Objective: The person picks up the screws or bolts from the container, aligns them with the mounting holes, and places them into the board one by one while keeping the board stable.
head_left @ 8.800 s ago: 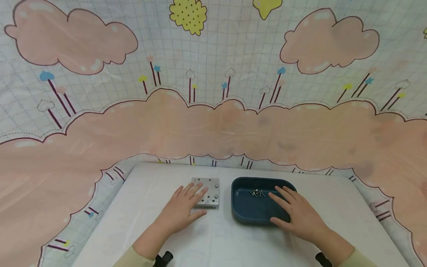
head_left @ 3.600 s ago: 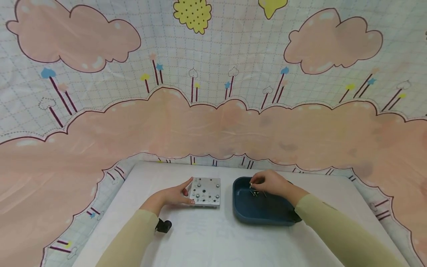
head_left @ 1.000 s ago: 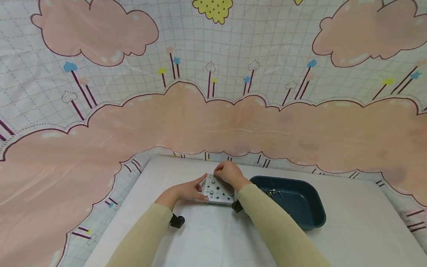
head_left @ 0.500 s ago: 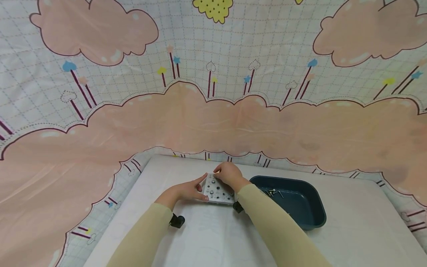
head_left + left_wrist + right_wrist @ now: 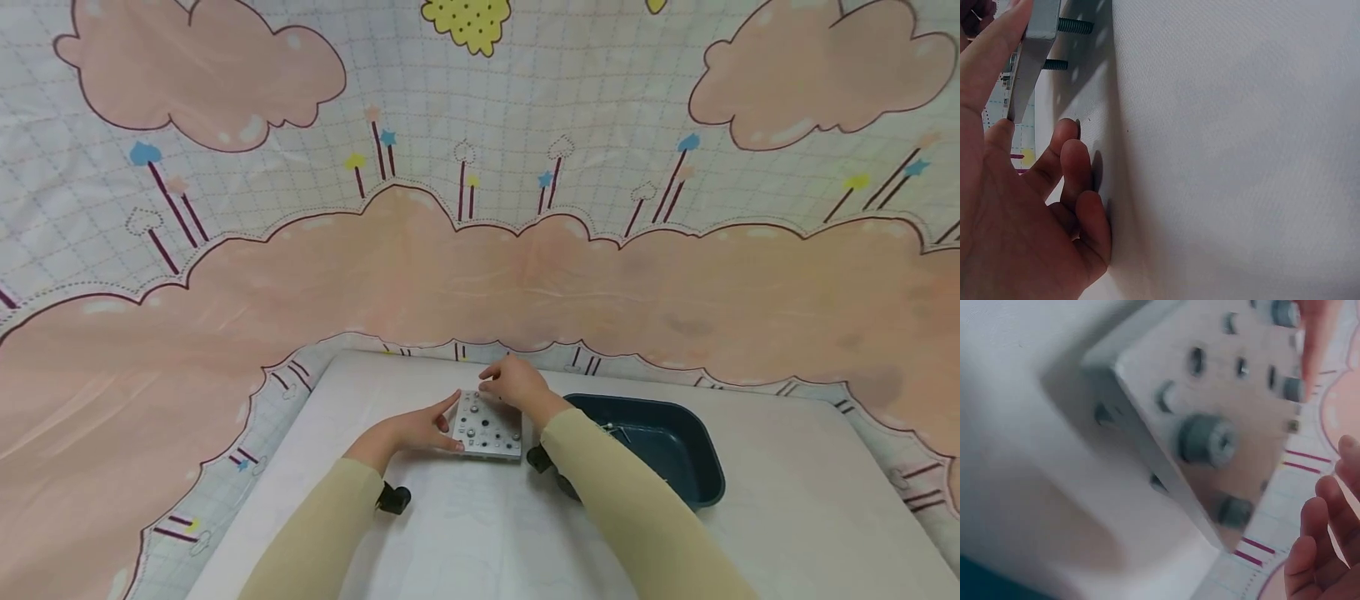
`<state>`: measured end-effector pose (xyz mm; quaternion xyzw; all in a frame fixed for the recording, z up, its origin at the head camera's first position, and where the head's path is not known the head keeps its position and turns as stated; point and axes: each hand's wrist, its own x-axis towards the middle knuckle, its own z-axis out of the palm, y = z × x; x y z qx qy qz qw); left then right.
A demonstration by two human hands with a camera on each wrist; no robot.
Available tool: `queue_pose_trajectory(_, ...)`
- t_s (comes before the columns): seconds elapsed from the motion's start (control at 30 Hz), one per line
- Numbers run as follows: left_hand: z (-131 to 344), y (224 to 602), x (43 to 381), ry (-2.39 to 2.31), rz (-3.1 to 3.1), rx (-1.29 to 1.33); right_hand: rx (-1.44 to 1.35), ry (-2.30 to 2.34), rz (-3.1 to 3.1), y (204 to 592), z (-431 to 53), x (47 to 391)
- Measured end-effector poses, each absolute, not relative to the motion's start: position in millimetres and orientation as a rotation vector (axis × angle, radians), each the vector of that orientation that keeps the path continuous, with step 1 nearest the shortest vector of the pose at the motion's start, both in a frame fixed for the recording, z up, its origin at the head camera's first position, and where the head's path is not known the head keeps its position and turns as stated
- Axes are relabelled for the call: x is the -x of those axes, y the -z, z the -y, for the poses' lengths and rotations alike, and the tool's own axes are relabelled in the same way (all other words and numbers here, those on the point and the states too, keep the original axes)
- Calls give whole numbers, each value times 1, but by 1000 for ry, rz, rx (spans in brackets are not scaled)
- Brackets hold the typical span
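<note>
A cartoon-cloud backdrop (image 5: 480, 275) is rising beyond the left hand (image 5: 420, 427) and right hand (image 5: 520, 387) of a person working over a white-covered table (image 5: 465, 533). Two pale sleeves (image 5: 630, 500) are stretching back behind the hands, the right one crossing over a dark blue tray (image 5: 671, 433), which is sitting to the right hand's right.

The right hand is hovering just above the far edge of a metal plate (image 5: 497, 427), thumb and forefinger slightly apart, the other fingers loosely bent; nothing is showing in its grasp. The left hand is gripping the plate by its left side, forefinger at the far corner and thumb at the near one, its remaining fingers curling beneath.

From the right hand, the plate is lying to the left and slightly nearer the person; almost square, it is showing no clear long axis. The left hand is the closer, being in contact.

Bolt heads (image 5: 1208, 440) are standing proud of the plate below the right hand, and threaded shafts (image 5: 1075, 26) are poking from its underside. Loose screws (image 5: 618, 431) are lying in the tray, partly hidden behind the right sleeve.
</note>
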<state>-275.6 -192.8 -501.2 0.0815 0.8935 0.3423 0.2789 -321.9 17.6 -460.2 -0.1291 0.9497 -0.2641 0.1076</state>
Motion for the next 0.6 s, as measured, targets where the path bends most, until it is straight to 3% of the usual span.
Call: queue_pose_trajectory(0.6,192,500,271,-943,-2418,-240,472,792,-2803,422,-95,297)
